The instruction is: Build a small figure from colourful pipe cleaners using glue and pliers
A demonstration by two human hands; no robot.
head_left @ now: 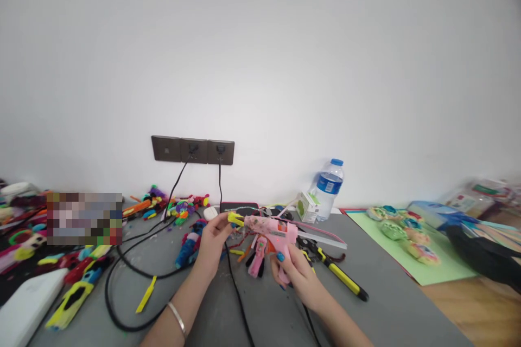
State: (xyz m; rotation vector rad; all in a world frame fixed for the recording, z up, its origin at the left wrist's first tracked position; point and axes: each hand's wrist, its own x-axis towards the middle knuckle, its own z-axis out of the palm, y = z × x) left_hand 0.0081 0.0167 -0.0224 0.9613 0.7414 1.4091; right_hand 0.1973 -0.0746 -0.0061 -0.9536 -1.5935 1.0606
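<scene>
My right hand (295, 271) grips the handle of a pink hot glue gun (272, 229), its nozzle pointing left. At the nozzle my left hand (212, 241) pinches a small yellow fuzzy piece (235, 219). A silver bangle (178, 318) sits on my left wrist. Under the gun lie pink and black fuzzy crafts (257, 260) on the grey table (264, 314).
Black cables (122, 276) run from the wall sockets (193, 150) across the table. Yellow-handled pliers (340, 274) lie right of my hands. A water bottle (329, 187), a green sheet with round crafts (407, 241) and heaps of colourful fuzzy pieces (179, 207) surround the work spot.
</scene>
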